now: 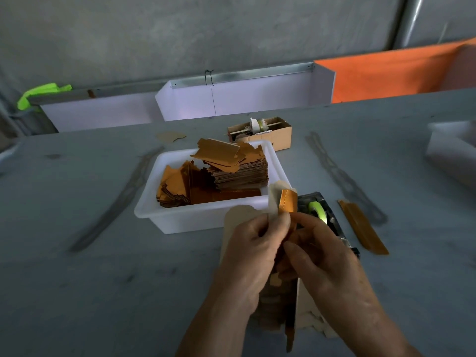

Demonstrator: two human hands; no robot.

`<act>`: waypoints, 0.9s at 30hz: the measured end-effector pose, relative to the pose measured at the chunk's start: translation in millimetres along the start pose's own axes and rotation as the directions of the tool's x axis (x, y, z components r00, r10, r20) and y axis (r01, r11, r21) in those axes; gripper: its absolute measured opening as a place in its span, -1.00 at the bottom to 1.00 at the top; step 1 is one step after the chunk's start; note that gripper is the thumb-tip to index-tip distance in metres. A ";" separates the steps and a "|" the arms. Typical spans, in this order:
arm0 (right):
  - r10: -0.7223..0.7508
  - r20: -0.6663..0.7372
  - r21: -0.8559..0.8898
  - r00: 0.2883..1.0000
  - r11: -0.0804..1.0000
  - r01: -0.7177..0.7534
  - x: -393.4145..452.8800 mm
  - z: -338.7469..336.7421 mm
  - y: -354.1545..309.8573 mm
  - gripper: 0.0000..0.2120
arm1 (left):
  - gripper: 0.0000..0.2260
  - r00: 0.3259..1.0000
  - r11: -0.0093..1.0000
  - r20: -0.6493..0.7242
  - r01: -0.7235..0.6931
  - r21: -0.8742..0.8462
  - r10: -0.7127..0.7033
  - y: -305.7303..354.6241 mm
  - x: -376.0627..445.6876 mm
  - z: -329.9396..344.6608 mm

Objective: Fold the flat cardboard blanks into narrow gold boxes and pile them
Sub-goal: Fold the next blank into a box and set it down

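No brand, label or legible writing is visible anywhere. A partly folded cardboard blank (286,206) is held upright at lower centre of the frame; a gold face with a stitched-looking crease line is shown at its top, plain brown card behind and below it. The blank is gripped by the left hand (253,251), fingers curled round its left edge, and pinched by the right hand (318,256) from the right, thumb and fingertips pressed on the gold flap. Both forearms enter from the bottom edge. Beneath the hands, a stack of brown blanks (277,302) is seen on the grey worktop (103,279). Just beyond, a white tub (206,217) is filled with gold blanks (239,168). A tape dispenser (324,215) with green tape lies right of the hands; one folded gold box (363,226) lies further right. A brown carton (268,136) stands behind the tub.
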State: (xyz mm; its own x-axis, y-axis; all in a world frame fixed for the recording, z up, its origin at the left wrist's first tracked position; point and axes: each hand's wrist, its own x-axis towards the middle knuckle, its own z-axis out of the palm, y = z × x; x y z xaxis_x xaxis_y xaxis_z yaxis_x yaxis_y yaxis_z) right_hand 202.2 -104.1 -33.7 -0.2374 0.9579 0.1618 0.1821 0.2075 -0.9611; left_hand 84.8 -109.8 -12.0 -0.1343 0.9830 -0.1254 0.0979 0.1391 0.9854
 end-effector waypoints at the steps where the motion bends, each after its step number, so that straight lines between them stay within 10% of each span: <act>1: 0.017 0.000 0.020 1.000 1.000 -0.017 0.2 -1.1 -0.8 -0.69 | -0.77 1.000 1.000 -0.005 -0.017 0.002 0.017 0.1 -0.1 -0.3; 6: 0.125 -0.221 0.075 0.967 0.991 -0.111 3.5 -10.1 -2.1 -0.59 | -0.84 0.998 0.998 0.060 0.028 -0.050 -0.025 1.4 -0.7 -6.6; 15: 0.304 0.016 0.475 0.952 0.836 -0.275 8.2 -13.7 -1.2 -0.84 | -0.75 0.988 0.982 0.153 -0.002 0.190 -0.028 4.0 -8.7 0.2; 23: 0.333 -0.026 0.492 0.943 0.825 -0.278 7.6 -12.0 -0.2 -0.86 | -0.90 0.996 0.990 -0.053 -0.069 0.127 0.076 -2.2 -6.6 2.2; 27: 0.348 -0.062 0.449 0.935 0.847 -0.285 8.1 -10.0 -2.5 -0.91 | -0.71 0.940 0.868 -0.175 -0.185 0.461 0.293 -5.7 -11.6 14.6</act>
State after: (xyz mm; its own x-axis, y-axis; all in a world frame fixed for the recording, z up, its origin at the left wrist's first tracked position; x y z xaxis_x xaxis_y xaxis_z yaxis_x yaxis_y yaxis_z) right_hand 209.3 -94.9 -27.8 -0.0992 0.9806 -0.1692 -0.2070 -0.1867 -0.9604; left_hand 100.1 -120.2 -17.8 -0.2705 0.9435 0.1913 0.5645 -0.0055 0.8254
